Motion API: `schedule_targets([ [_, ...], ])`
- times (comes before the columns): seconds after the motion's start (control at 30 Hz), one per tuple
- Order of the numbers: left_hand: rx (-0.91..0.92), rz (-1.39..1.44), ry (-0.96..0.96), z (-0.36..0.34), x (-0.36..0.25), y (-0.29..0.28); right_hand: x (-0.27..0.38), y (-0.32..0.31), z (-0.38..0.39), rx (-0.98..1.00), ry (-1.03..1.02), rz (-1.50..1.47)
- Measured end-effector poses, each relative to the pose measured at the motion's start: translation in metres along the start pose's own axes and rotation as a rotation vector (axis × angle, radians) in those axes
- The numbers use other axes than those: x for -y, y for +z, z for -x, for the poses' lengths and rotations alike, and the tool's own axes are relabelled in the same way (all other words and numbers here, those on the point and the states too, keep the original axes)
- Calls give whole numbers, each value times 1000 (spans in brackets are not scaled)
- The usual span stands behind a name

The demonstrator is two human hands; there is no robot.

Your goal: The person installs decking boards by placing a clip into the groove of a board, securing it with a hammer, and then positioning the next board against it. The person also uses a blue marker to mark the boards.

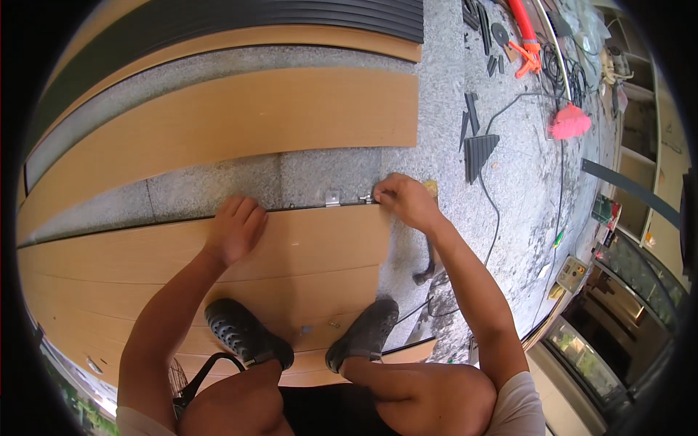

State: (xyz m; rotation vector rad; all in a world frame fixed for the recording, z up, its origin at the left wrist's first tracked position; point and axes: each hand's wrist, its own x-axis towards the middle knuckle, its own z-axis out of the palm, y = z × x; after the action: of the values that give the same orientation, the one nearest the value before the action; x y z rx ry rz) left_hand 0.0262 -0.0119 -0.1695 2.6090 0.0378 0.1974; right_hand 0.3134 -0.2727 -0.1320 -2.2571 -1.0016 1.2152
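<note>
Metal fitting (366,198) pinched in my right hand (379,195) near the panel's (327,240) far-right corner; left hand (239,224) unclenched on the far edge.

From where I sit, this looks like a workshop, or some other messy place where people make things. I see long tan boards (320,243) laid on the grey floor (443,109), and dark ribbed boards (291,16) too. A hammer (424,274) lies close by. Black cut-off bits (480,154) and cords (497,218) are spread about. I also see a pink broom (569,122) and shelves (640,93) along the side.
</note>
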Motion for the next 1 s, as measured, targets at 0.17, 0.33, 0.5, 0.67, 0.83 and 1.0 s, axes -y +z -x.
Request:
schedule_targets([
  [0.17,2,17,7,-3,1,2,1,1,-1,-17,-16,16],
  [0.33,32,31,1,-4,2,-1,-2,3,-4,-13,-77,69],
  [0.5,33,37,-4,-6,2,-1,-4,5,-5,-111,-203,72],
  [0.67,1,37,-14,-3,0,0,-9,3,-7,-48,-168,94],
  [0.83,-18,39,-10,-3,1,0,-12,-23,-9,-168,-10,56],
  [1.0,-9,44,-16,0,1,-1,6,-10,-10,-59,57,-12],
])
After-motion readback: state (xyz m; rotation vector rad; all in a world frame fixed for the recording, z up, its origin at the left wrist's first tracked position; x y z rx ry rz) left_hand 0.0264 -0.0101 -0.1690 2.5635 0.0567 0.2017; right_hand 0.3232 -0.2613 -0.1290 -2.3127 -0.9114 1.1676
